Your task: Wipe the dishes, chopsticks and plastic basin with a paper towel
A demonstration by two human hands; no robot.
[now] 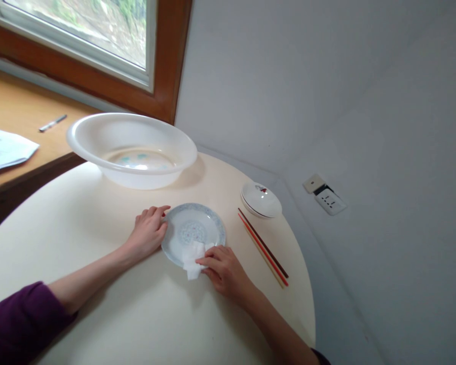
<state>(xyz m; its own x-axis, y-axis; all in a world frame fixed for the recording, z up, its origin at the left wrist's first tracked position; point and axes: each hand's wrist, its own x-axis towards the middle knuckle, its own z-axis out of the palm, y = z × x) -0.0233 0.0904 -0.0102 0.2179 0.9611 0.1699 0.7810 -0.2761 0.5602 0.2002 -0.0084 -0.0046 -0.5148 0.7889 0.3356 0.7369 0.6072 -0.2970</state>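
Note:
A white plate (214, 227) with a pale blue floral rim and centre pattern is in front of me on the round table. My left hand (149, 230) grips its left edge, fingers curled at the rim. At the near right edge my right hand (225, 271) pinches a crumpled white tissue (193, 258) between thumb and fingers. The tissue lies over the plate's near rim and partly hangs past it. To the right of the plate lie several chopsticks (264, 247), side by side, in dark brown, red and light wood colours.
A large translucent white basin (152, 177) stands behind the plate. Stacked small white dishes (261, 200) sit near the round table's (144, 324) right edge, close to the wall with its socket (330, 201). A wooden desk at left holds a pen (53, 123) and papers (5, 148).

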